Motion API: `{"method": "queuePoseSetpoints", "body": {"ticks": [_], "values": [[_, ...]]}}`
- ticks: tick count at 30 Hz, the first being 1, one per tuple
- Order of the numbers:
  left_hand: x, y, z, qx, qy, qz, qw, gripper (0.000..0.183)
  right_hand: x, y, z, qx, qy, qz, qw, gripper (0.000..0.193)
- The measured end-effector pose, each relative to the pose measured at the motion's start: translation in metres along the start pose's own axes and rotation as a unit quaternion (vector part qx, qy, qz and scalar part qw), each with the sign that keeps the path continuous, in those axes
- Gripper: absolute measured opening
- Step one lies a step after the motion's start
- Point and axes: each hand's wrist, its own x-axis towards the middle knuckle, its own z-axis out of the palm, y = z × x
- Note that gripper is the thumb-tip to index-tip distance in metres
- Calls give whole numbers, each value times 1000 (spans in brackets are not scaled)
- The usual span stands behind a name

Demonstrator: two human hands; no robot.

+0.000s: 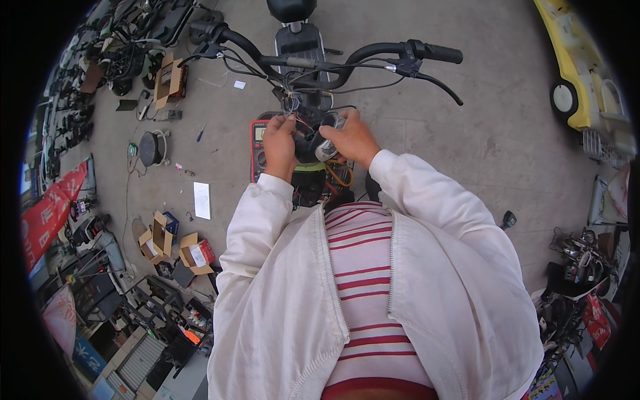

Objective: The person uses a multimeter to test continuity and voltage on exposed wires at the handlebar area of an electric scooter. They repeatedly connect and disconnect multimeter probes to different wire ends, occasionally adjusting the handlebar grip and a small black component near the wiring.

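In front of me stands an electric bike with a black handlebar (pixel 373 50). At its head, my left hand (pixel 281 148) is closed in a pinch on thin coloured wires (pixel 292 105) that come out below the handlebar. Grasped by my right hand (pixel 355 139) is a black and silver headlight (pixel 325 148), tilted, its far side partly covered by my fingers. A red wire runs between the two hands. Beside my left hand lies a red multimeter (pixel 257 152), partly hidden by that hand. An orange cable (pixel 347 175) loops below the headlight.
The bike's black seat (pixel 292 9) is at the far end. On the floor to the left are a screwdriver (pixel 200 133), a round black stool (pixel 155 148), a white sheet (pixel 202 201) and cardboard boxes (pixel 161 233). A yellow vehicle (pixel 573 60) stands far right.
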Motion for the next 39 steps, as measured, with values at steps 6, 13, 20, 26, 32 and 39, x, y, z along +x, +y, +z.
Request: {"method": "queuePoseSetpoints", "body": {"ticks": [6, 13, 20, 26, 32, 39], "values": [[-1, 9, 4, -25, -11, -22, 999, 7, -8, 3, 11, 70, 22, 1, 997, 72], [14, 17, -15, -56, -15, -76, 995, 3, -23, 2, 3, 159, -49, -10, 986, 44], [28, 31, -17, -101, -17, -177, 979, 8, 27, 76, -2, -116, -11, -227, 967, 44], [39, 28, -21, -110, -22, -208, 972, 9, 37, 91, 26, -121, -54, -245, 960, 57], [55, 23, -42, -164, -75, -266, 947, 7, 37, 88, 34, -72, -6, -285, 956, 47], [80, 22, -51, -75, -139, -347, 924, 17, 39, 93, 35, -159, 49, -324, 931, 29]]}}
